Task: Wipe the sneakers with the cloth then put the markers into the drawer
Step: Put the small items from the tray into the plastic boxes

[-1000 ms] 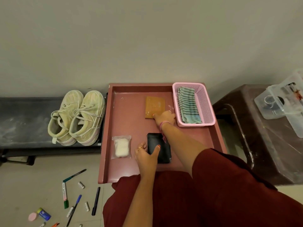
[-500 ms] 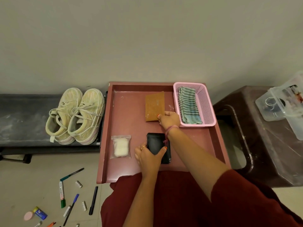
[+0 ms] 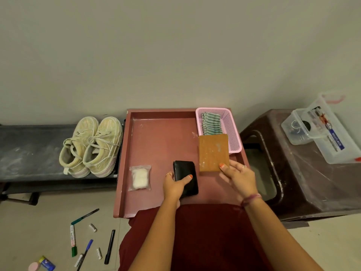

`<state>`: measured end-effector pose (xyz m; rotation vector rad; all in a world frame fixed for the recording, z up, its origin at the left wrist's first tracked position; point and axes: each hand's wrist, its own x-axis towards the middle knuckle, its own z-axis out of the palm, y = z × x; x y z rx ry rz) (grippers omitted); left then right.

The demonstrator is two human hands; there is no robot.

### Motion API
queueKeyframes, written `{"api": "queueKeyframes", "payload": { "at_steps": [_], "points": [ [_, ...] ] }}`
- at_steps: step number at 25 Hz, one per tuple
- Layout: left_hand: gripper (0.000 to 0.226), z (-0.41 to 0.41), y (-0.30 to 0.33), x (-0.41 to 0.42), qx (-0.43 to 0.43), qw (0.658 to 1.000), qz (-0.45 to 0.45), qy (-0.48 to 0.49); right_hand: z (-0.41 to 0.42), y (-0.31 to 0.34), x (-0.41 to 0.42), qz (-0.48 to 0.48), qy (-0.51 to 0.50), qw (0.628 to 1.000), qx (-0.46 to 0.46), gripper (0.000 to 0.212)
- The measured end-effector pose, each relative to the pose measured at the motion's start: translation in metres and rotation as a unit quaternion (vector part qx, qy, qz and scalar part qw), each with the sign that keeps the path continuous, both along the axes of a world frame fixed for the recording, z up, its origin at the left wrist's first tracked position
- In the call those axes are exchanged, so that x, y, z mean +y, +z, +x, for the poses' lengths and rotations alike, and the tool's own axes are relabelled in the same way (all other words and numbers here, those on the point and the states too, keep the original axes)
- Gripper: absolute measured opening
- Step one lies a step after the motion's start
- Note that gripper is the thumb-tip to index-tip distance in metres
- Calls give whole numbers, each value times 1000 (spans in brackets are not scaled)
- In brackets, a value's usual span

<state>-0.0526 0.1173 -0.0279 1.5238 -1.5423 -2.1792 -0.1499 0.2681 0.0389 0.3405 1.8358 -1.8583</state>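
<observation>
1. Markers (image 3: pixel 82 237) scattered on the floor (image 3: pixel 39 222), near left, pens and small bits mixed in.
2. Sneakers (image 3: pixel 91 147), pale pair, side by side on the dark bench (image 3: pixel 29 149), far left, toes toward the wall.
3. Red drawer (image 3: pixel 156 141), centre; a clear bag (image 3: pixel 140 178) of white stuff lies in its near left part.
4. Left hand (image 3: pixel 174 185) grips a black wallet (image 3: pixel 185 177), thumb on top.
5. Right hand (image 3: pixel 237 178) pinches the near edge of a brown square (image 3: pixel 214 152), thumb on top.
6. Cloth (image 3: pixel 212 124), striped, folded in the pink basket (image 3: pixel 233 133), far right of the drawer; brown square overlaps the basket's near edge.
7. Brown stool (image 3: pixel 304 182), right, carries clear boxes (image 3: pixel 320 130).
</observation>
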Motion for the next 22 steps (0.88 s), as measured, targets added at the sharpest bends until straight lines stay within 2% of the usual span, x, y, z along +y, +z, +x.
{"api": "queueKeyframes", "payload": {
  "at_steps": [5, 11, 16, 22],
  "points": [
    [36, 12, 34, 14, 91, 992, 56, 59, 1, 18, 35, -32, -21, 999, 9, 40],
    [29, 2, 93, 48, 215, 958, 172, 86, 15, 46, 65, -63, -3, 998, 17, 39],
    [39, -18, 123, 94, 222, 964, 143, 40, 32, 66, 84, -109, 16, 994, 18, 32],
    [39, -39, 147, 140, 226, 970, 90, -2, 28, 90, 125, -151, 35, 988, 27, 31]
  ]
}}
